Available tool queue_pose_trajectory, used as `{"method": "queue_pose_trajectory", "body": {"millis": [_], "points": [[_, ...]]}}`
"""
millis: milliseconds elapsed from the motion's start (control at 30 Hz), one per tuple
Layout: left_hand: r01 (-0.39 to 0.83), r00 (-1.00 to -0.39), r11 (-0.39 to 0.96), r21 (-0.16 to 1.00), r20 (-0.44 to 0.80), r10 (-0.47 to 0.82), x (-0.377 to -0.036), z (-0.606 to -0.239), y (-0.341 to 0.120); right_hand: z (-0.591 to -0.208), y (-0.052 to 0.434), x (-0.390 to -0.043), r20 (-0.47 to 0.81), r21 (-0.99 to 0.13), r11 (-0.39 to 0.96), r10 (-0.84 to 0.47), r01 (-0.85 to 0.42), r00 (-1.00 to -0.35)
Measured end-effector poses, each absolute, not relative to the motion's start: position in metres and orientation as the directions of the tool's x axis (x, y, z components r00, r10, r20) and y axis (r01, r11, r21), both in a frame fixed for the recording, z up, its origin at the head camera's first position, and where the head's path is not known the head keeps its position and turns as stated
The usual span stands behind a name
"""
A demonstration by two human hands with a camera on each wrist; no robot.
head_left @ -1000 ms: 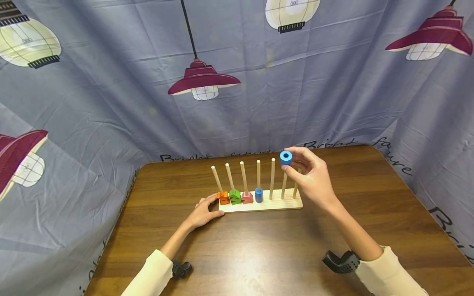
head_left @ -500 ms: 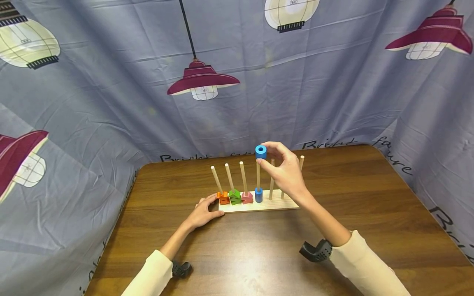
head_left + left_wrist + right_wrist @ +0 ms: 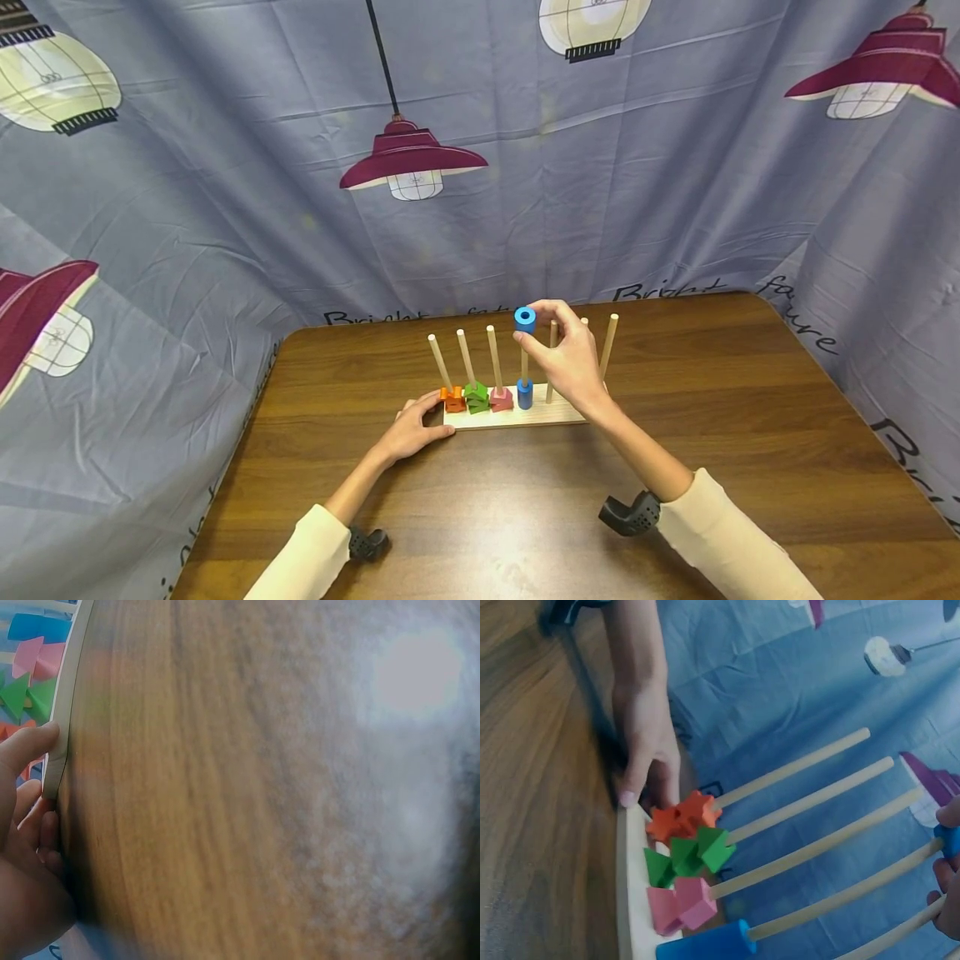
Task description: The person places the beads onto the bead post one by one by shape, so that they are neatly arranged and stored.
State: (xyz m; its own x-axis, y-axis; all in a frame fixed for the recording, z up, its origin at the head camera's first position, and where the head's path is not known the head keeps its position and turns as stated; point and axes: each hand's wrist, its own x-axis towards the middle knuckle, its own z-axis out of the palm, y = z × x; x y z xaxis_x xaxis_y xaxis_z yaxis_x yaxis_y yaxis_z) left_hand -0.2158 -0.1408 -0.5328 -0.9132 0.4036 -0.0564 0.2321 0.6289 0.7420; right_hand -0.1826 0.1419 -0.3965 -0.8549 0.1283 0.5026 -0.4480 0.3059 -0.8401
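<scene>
My right hand (image 3: 572, 358) pinches a blue cylindrical bead (image 3: 524, 327) between thumb and fingers, at the top of the fourth peg from the left. In the right wrist view, that peg's tip reaches the underside of the held bead (image 3: 949, 841). Lower on the same peg sits blue cylinder stock (image 3: 525, 397), at the base of the wooden peg board (image 3: 517, 420). My left hand (image 3: 407, 431) grips the board's left end, thumb at the front edge and fingers behind. Orange star-shaped beads (image 3: 694, 814), green triangular beads (image 3: 712, 851) and pink angular beads (image 3: 694, 904) fill the bottoms of the first three pegs.
Bare pegs, such as the one at the far right (image 3: 609, 346), stand to the right of the blue one, partly behind my right hand. The board rests on a brown wooden table (image 3: 480, 500). A grey-blue curtain (image 3: 480, 242) with printed lamps hangs behind it.
My right hand has carried the blue bead leftward from above the right-hand pegs to the fourth peg, then lowered it slightly. The left hand has stayed at the board's end.
</scene>
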Motion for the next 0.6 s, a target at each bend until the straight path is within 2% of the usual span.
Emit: {"method": "queue_pose_trajectory", "body": {"millis": [167, 333, 500, 600], "points": [[0.242, -0.911, 0.636, 0.732, -0.053, 0.408, -0.215, -0.532, -0.14, -0.409, 0.142, -0.182, 0.416, -0.899, 0.219, 0.158, -0.379, -0.896], [0.253, -0.908, 0.638, 0.728, -0.05, 0.417, -0.215, -0.531, -0.139, -0.44, 0.14, -0.181, 0.309, -0.945, 0.165, 0.17, -0.282, -0.936], [0.254, -0.909, 0.635, 0.729, -0.045, 0.415, -0.216, -0.531, -0.139, -0.488, 0.139, -0.179, 0.103, -0.991, 0.107, 0.151, -0.087, -0.983], [0.25, -0.908, 0.637, 0.729, -0.051, 0.415, -0.216, -0.531, -0.139, -0.502, 0.141, -0.176, 0.023, -0.996, 0.09, 0.122, -0.012, -0.992]]}}
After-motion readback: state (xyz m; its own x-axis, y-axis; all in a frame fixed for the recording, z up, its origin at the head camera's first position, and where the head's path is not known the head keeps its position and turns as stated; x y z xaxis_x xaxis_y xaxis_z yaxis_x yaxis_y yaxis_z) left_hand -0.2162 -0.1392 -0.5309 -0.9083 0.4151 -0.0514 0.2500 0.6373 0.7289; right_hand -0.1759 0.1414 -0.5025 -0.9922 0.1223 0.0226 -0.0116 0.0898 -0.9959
